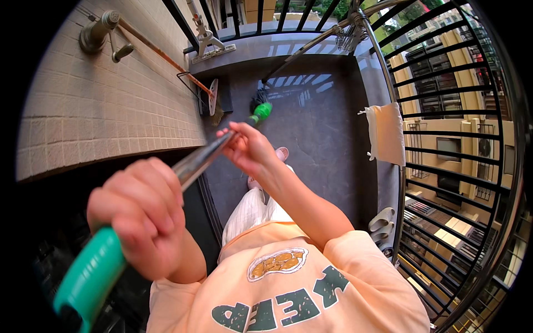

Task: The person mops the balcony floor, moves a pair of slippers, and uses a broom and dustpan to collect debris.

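My left hand [141, 212] is wrapped around the upper end of a mop, just beyond its green plastic handle [89, 270]. Farther down the same shiny metal pole [200, 162], my right hand [247, 147] curls its fingers loosely about the shaft. A bright green collar [262, 110] joins the pole to a dark mop head [260, 96], which rests on the grey tiled floor [320, 137]. The collar partly covers the strands. Motion blurs the left hand and the handle.
A broom [213, 98] and dustpan [225, 95] stand by the tiled wall [104, 112]. At the far ledge leans a white flat-headed mop [214, 52]. A metal rail carries hangers [352, 33] and a pale cloth [385, 135]. Black railings [454, 133] and slippers [381, 220] are at right.
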Motion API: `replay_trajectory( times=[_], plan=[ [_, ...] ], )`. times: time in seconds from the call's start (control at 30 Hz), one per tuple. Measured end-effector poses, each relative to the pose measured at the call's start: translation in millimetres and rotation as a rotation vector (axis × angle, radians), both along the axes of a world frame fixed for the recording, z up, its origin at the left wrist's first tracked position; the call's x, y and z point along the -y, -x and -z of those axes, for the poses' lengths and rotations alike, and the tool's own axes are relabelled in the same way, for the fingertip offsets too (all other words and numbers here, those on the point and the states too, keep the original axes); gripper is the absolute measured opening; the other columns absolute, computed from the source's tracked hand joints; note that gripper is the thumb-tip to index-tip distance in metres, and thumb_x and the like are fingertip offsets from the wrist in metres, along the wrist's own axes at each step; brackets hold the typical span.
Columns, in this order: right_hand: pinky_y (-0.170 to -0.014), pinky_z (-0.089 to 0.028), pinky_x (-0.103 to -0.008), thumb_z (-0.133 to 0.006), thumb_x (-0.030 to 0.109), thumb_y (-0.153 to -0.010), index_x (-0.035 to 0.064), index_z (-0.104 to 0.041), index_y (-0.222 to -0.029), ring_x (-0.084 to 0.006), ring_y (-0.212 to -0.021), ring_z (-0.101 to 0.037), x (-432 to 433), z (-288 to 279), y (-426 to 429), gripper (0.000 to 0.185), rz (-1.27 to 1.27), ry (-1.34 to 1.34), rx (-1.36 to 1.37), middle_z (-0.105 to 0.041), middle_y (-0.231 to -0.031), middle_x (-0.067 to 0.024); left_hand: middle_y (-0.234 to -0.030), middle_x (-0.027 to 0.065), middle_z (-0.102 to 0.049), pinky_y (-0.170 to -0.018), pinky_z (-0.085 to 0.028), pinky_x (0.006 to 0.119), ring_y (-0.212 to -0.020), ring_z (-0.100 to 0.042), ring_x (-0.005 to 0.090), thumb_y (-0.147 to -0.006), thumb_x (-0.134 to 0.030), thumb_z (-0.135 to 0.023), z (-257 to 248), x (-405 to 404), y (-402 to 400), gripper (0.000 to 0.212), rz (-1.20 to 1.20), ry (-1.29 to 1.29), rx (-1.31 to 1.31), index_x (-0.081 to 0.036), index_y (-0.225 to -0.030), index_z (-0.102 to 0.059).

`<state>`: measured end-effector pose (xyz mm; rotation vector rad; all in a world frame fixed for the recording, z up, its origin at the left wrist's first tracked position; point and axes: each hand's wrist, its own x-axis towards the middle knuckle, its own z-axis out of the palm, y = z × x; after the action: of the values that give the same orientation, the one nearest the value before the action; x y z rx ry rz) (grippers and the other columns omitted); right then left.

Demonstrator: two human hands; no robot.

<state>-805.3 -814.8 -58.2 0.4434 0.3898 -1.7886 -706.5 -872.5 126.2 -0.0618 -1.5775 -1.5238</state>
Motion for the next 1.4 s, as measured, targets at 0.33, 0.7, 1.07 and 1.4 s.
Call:
replay_trajectory(
  times=[0.33,0.7,1.07,1.4],
  plan=[
    [-0.083,-0.044,-0.0330,-0.051,0.008,-0.078,-0.0036,-0.051,-0.088,-0.0226,-0.086,-0.056,-217,111,-17,0.016,0.252,-0.242,0.121,-0.058,-0.086,-0.0115,-0.061,0.0028,-0.054,-0.056,-0.043,0.026,-0.055,-0.052,0.0142,-0.072,-0.006,-0.067,70,-86,12,0.014,0.386,0.148,0.450,-0.005,-0.068,-0.054],
    [-0.045,-0.037,-0.0222,-0.042,0.006,-0.070,0.0094,-0.034,-0.052,-0.0123,-0.042,-0.038,-255,162,77,0.020,0.209,-0.662,0.294,-0.038,-0.048,-0.0015,-0.058,0.0053,-0.045,-0.065,-0.038,0.032,-0.059,-0.045,0.0191,-0.073,-0.009,-0.067,159,-176,80,0.026,0.537,-0.274,0.549,-0.004,-0.061,-0.045],
    [-0.037,-0.032,-0.0232,-0.042,0.012,-0.073,0.0109,-0.033,-0.052,-0.0115,-0.038,-0.035,-242,235,248,0.023,-0.339,-0.803,0.021,-0.032,-0.046,-0.0006,-0.061,0.0084,-0.046,-0.076,-0.040,0.038,-0.067,-0.047,0.0279,-0.065,-0.009,-0.069,210,-193,136,0.026,0.486,0.020,0.310,-0.004,-0.058,-0.045],
    [-0.036,-0.036,-0.0237,-0.044,0.010,-0.081,0.0054,-0.040,-0.065,-0.0110,-0.040,-0.038,-148,214,163,0.017,-0.620,-0.917,-0.383,-0.037,-0.052,-0.0018,-0.060,0.0079,-0.047,-0.077,-0.045,0.039,-0.061,-0.049,0.0257,-0.063,-0.001,-0.069,185,-187,62,0.024,0.098,0.008,0.478,-0.003,-0.056,-0.046]
  ],
)
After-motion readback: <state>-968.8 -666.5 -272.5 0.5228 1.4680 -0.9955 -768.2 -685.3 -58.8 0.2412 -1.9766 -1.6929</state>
